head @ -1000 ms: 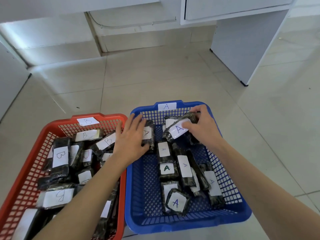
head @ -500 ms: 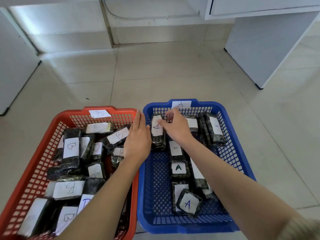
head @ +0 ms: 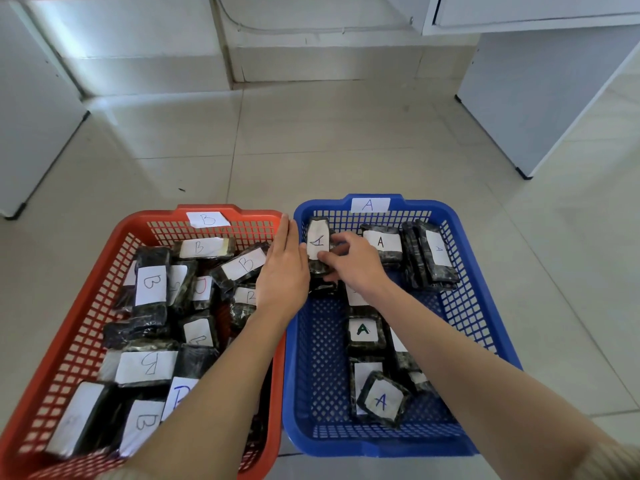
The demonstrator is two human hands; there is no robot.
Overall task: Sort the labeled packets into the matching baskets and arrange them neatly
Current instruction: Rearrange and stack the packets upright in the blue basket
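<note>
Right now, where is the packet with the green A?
In the head view, the green A packet lies midway down the blue basket on the right, beside the right forearm, with the tilted blue A packet nearer the person.

Two arms of one person are seen. The left grip point(head: 282, 271) and the right grip point(head: 356, 265) are bare hands, and the left forearm point(head: 214, 393) and the right forearm point(head: 467, 358) are left uncovered along nearly all of their visible length. At the lower right corner the right sleeve point(head: 614, 460) is seen: a pale beige knit, finely ribbed, ended well above the wrist. A narrow strip of the same pale beige cloth, the left sleeve point(head: 114, 474), is shown at the lower edge; its weave cannot be told there. The fingernails are too small to be described.
</note>
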